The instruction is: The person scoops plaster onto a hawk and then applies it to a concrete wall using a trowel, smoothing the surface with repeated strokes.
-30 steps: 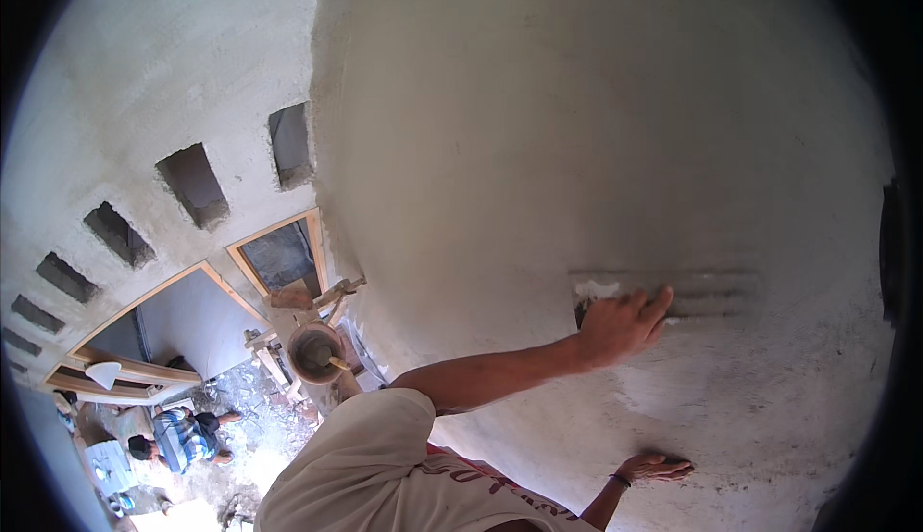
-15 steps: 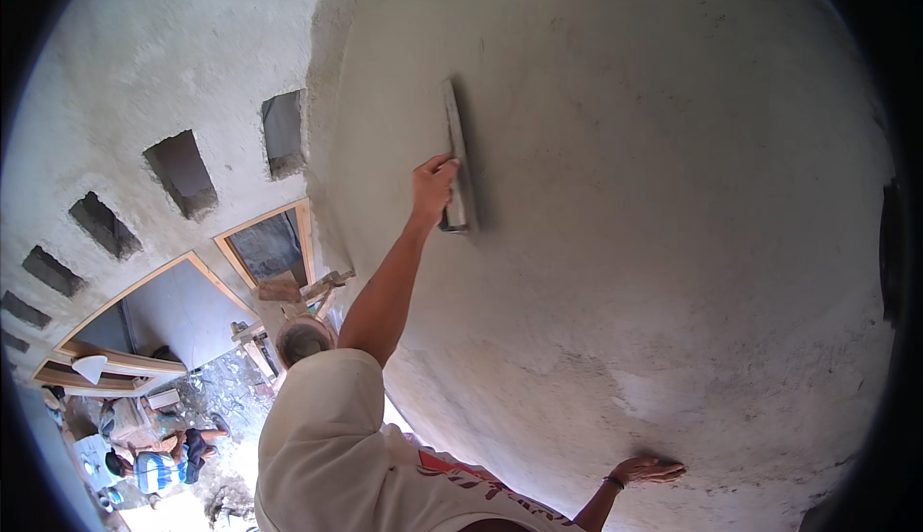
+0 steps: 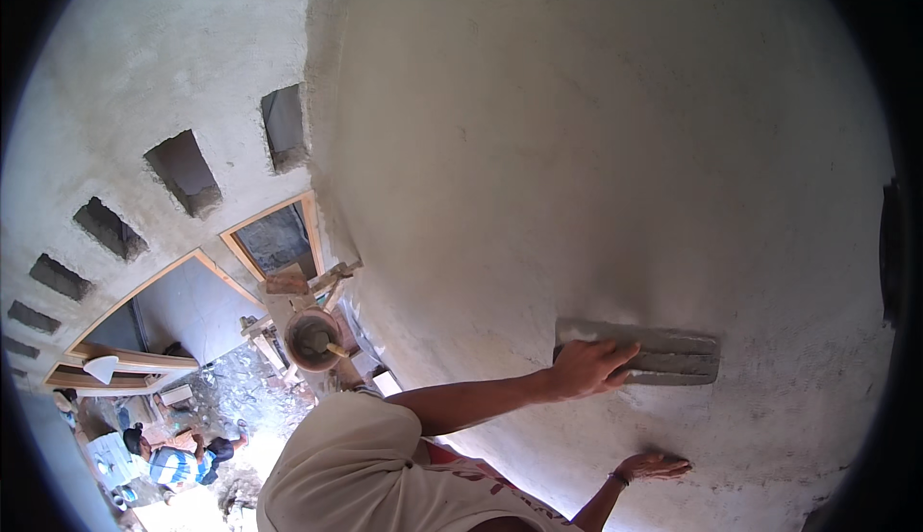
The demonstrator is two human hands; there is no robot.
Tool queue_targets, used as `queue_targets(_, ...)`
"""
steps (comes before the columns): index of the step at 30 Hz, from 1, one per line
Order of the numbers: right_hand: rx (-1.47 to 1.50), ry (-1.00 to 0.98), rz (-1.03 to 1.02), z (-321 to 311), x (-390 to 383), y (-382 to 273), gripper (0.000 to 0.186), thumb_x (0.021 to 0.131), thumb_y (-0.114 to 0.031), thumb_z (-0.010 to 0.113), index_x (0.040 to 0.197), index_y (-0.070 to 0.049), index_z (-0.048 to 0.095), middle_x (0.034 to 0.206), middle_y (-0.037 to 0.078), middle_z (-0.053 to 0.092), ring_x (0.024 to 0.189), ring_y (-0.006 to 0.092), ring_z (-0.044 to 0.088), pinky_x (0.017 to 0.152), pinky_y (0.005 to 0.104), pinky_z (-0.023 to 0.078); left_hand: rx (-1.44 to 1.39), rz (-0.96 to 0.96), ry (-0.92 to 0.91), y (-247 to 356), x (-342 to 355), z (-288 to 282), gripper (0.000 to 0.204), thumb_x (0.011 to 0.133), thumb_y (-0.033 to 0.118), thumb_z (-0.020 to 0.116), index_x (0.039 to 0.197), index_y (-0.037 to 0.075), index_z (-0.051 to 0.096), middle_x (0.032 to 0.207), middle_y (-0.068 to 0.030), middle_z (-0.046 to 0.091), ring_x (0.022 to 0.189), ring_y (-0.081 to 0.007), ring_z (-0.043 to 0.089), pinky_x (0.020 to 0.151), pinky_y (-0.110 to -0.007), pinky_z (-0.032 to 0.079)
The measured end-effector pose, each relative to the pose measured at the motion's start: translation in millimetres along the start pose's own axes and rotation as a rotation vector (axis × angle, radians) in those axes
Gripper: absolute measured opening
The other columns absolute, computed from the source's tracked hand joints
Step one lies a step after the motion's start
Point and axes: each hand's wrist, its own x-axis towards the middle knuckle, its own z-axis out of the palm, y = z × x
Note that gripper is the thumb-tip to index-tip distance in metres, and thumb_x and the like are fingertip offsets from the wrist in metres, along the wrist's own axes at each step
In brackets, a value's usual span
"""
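Against the grey plastered wall [image 3: 481,196], my left hand [image 3: 588,369] is closed round a plastering trowel [image 3: 673,349]. The trowel has a long rectangular blade, lies nearly flat on the wall and points right; its grip is mostly covered by my fingers. Lower down, my right hand [image 3: 656,466], with a dark band at the wrist, rests on the wall with its fingers stretched out and nothing in it. The plaster is smooth higher up and rougher, with dark specks, near my right hand.
Below left, a bucket [image 3: 314,339] of mortar with a tool in it stands on wooden scaffolding. A side wall [image 3: 231,42] has several rectangular openings and a wood-framed window [image 3: 310,220]. Far below, a person in a blue-and-white shirt [image 3: 173,467] is on the littered floor.
My left hand has swept the trowel down and to the right, and the blade has turned from upright to nearly level. My right hand has barely moved.
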Motion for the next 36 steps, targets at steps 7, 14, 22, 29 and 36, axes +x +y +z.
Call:
queue_targets(7,-0.016,0.028,0.002,-11.2,16.7,6.4,0.064,0.099,-0.049,0.019,0.147,-0.006,0.019,0.152,0.021,0.016,0.140,0.0390,0.016,0.111,0.0560,0.017,-0.467,-0.858,0.610,-173.3,34.6,-158.6,0.040,0.085,0.020,0.066,0.117,-0.002,0.061,0.069,-0.0024,0.059,0.050,-0.0063,0.050,0.045,-0.023,0.041)
queue_targets(14,-0.049,0.019,0.051,4.8,-3.0,7.9,0.067,0.099,-0.050,0.016,0.148,-0.004,0.017,0.152,0.020,0.015,0.141,0.0375,0.013,0.113,0.0543,0.013,-0.598,-0.871,0.670,-300.6,131.2,-257.8,0.037,0.082,0.019,0.065,0.109,-0.006,0.063,0.057,0.0019,0.049,0.040,-0.0048,0.037,0.036,-0.025,0.029)
queue_targets(22,0.045,0.081,0.100,12.7,4.1,7.7,0.069,0.097,-0.053,0.017,0.147,-0.005,0.019,0.152,0.020,0.015,0.141,0.0385,0.013,0.112,0.0564,0.012,-0.157,-0.282,0.437,-105.8,243.2,-179.7,0.042,0.080,0.016,0.070,0.114,-0.006,0.061,0.064,0.0012,0.057,0.049,-0.0078,0.049,0.048,-0.024,0.043)
queue_targets(29,0.103,0.114,0.113,16.2,0.1,15.3,0.071,0.096,-0.056,0.017,0.147,-0.007,0.020,0.152,0.020,0.015,0.140,0.0392,0.013,0.111,0.0602,0.013,0.337,0.086,0.190,39.8,180.6,-51.9,0.046,0.076,0.021,0.071,0.117,0.003,0.061,0.072,-0.0078,0.059,0.051,-0.0167,0.058,0.048,-0.029,0.048)
queue_targets(36,0.183,0.128,0.115,11.0,3.4,19.1,0.062,0.099,-0.048,0.024,0.146,-0.008,0.026,0.152,0.019,0.019,0.140,0.0399,0.016,0.110,0.0614,0.013,0.331,0.179,0.162,98.4,95.4,40.3,0.051,0.076,0.022,0.072,0.122,0.007,0.056,0.073,-0.0042,0.047,0.046,-0.0138,0.051,0.040,-0.028,0.045)
